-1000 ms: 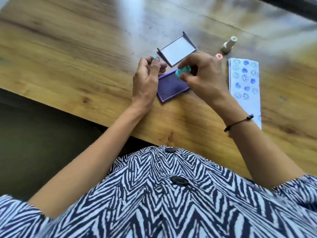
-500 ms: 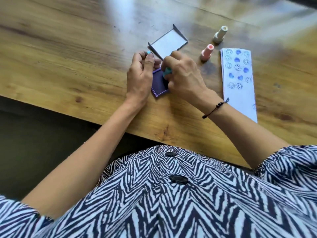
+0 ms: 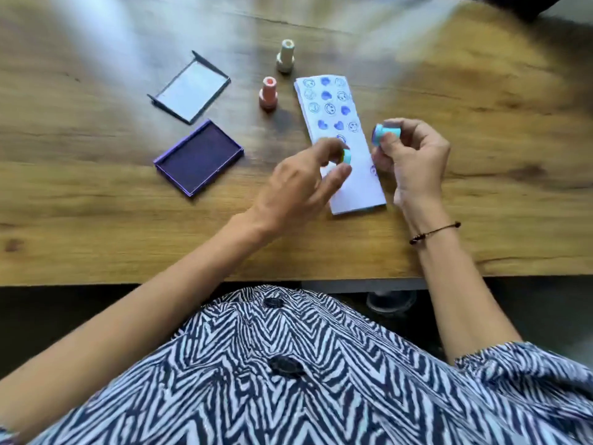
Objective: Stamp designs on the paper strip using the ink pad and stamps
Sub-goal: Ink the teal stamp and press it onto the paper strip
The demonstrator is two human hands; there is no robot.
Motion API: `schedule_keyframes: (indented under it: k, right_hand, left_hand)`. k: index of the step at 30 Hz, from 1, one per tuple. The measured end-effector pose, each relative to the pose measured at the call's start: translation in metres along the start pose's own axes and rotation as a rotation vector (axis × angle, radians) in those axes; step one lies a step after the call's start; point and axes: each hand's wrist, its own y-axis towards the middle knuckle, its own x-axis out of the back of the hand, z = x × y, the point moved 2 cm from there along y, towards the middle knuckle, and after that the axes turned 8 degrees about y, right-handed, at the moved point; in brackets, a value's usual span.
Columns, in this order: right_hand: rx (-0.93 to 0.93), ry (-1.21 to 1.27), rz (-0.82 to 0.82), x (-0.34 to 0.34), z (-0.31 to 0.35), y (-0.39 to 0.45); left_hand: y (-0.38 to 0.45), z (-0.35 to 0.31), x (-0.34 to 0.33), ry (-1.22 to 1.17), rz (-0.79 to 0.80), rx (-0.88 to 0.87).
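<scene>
A white paper strip (image 3: 356, 187) lies on the wooden table (image 3: 96, 203), its far half covered with blue smiley and heart prints. My right hand (image 3: 414, 159) holds a teal stamp (image 3: 386, 133) just right of the strip, its inked face turned left. My left hand (image 3: 301, 184) hovers over the strip's near half and pinches a small teal cap (image 3: 346, 155) between thumb and forefinger. The open purple ink pad (image 3: 199, 157) sits to the left, apart from both hands.
The ink pad's lid (image 3: 191, 88) lies upside down behind the pad. A pink stamp (image 3: 268, 94) and a cream stamp (image 3: 285, 56) stand upright left of the strip's far end. The table's front edge runs just before my patterned shirt.
Both hands left the ink pad and moved right to the paper strip. The right hand carried the teal stamp along; the left hand took the cap with it.
</scene>
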Motion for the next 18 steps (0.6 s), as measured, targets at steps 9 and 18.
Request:
schedule_keyframes:
  k: [9, 18]
  right_hand:
    - [0.332, -0.653, 0.154, -0.014, 0.004, 0.010]
    - [0.471, -0.968, 0.324, -0.023, 0.006, 0.016]
  left_hand:
    - [0.019, 0.000, -0.032, 0.267, 0.146, -0.106]
    - [0.015, 0.002, -0.032, 0.236, 0.118, -0.113]
